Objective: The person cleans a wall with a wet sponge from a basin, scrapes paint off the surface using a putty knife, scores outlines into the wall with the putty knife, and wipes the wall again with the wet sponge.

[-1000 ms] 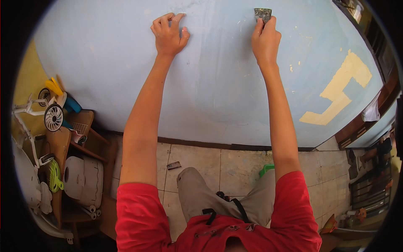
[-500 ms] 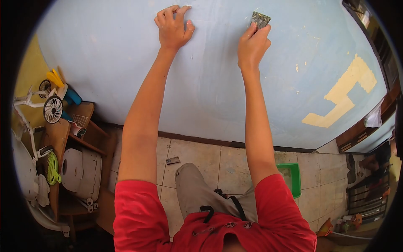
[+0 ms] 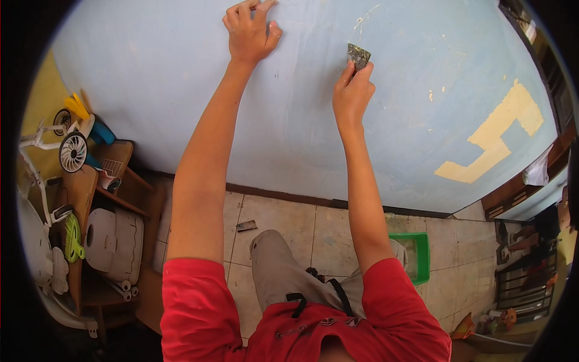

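A light blue wall (image 3: 289,120) fills the upper view. Against it rests my left hand (image 3: 250,33), its bent fingers apart and nothing visible in them. My right hand (image 3: 353,93) is closed on a small scraper (image 3: 359,57), whose dark, paint-speckled, flared blade points up at the wall. The fingers hide its handle. Thin pale scratches (image 3: 365,21) mark the paint above the blade. Farther right, a large cream patch (image 3: 491,142) with jagged, angular edges stands out from the blue, with small pale chips nearby.
Below me, a green tray (image 3: 420,258) and a small flat object (image 3: 246,226) lie on the tiled floor (image 3: 283,220). To the left are wooden shelving (image 3: 90,181), a white-framed wheeled item (image 3: 73,152) and a grey-white case (image 3: 123,241). A dark rack (image 3: 525,277) stands right.
My right hand has moved down and slightly left along the wall with the scraper, exposing more of the pale scratches above. My left hand stays in nearly the same place.
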`<state>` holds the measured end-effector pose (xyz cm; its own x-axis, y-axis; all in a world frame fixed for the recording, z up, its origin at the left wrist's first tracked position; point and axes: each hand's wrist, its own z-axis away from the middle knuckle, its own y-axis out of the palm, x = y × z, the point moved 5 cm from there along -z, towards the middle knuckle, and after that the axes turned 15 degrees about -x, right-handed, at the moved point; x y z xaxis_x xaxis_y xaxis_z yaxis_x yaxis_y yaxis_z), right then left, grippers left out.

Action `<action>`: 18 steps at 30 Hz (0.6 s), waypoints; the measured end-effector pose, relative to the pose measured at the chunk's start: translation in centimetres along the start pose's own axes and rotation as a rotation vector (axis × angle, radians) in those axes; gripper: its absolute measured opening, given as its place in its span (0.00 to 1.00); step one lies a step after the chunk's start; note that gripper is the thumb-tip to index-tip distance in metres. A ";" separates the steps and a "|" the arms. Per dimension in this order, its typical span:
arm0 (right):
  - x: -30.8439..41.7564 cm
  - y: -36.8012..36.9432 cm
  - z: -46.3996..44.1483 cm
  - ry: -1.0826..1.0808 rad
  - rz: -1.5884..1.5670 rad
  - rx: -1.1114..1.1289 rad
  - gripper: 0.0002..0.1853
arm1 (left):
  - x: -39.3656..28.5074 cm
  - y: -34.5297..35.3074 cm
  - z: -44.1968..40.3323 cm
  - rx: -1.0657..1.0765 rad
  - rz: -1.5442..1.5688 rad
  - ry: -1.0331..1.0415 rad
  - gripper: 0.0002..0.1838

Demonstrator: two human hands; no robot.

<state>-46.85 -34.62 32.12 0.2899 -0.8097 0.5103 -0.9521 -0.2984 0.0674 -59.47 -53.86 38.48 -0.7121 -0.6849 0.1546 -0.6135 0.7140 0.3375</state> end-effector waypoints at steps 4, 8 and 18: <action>-1.1 -0.5 1.3 -0.039 -0.008 -0.005 0.11 | 0.0 0.0 -0.2 -0.019 0.006 0.012 0.26; -2.7 -1.2 2.6 -0.038 0.043 0.044 0.11 | -0.2 -0.2 -0.4 -0.016 0.006 0.012 0.26; -7.3 -4.0 6.4 0.004 0.157 0.139 0.10 | -0.3 -0.2 -0.5 -0.010 0.011 0.024 0.25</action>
<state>-44.52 -30.75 22.64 0.1381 -0.8498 0.5087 -0.9629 -0.2355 -0.1320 -58.96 -53.86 38.81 -0.7101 -0.6807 0.1801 -0.6025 0.7198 0.3448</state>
